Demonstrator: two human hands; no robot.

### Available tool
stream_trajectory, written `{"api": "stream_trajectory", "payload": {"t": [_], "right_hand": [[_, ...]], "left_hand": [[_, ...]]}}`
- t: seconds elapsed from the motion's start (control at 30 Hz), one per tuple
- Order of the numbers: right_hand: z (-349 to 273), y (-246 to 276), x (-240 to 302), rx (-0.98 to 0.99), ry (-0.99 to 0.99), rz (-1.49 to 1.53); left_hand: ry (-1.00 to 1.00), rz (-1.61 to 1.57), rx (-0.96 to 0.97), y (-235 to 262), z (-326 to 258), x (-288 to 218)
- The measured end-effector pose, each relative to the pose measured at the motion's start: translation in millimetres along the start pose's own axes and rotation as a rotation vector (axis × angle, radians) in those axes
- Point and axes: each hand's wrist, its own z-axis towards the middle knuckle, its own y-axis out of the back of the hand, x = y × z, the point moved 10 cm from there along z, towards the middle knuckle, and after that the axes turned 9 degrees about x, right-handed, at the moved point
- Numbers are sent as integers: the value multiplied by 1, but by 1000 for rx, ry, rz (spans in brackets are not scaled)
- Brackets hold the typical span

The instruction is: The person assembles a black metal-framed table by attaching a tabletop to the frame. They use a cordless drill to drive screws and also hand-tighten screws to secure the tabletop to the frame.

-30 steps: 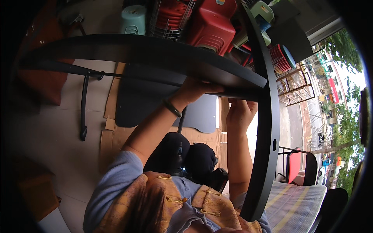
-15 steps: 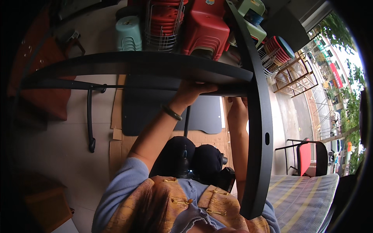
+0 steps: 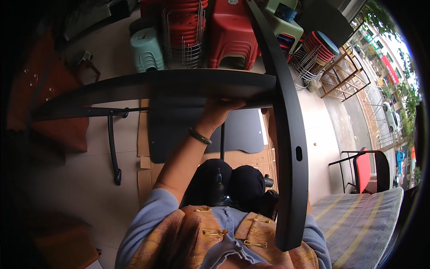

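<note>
A large black frame part crosses in front of me, joined at its right end to a long black bar with an oval slot. My left hand, a bracelet on its wrist, is closed round the crosspiece's lower edge near that joint, its thumb lying along the edge and its other fingers hidden behind. Only a sliver of my right hand shows behind the long bar, close to the joint; its fingers are hidden. What looks like a cordless drill rests at my lap, a small light glowing beside it.
Below lies a dark grey panel on cardboard. A black leg with a caster stands at left. Stacked red stools and a pale blue stool are beyond. At right are a red chair and a striped mattress-like pad.
The long bar has shifted left in the picture and now covers nearly all of my right hand and forearm. My left hand keeps its hold. The surroundings have shifted slightly in view.
</note>
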Motion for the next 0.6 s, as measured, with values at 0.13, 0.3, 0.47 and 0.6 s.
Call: {"api": "stream_trajectory", "payload": {"t": [0.13, 0.3, 0.47, 0.6], "right_hand": [[-2, -6, 13, -94, 25, -38], [-3, -6, 16, -27, 81, -57], [2, -2, 41, 36, 300, -232], [-3, 22, 30, -49, 360, -172]], "left_hand": [[62, 31, -52, 6, 1, 3], [85, 121, -45, 11, 0, 1], [57, 9, -76, -13, -2, -17], [10, 107, -56, 8, 5, -10]]}}
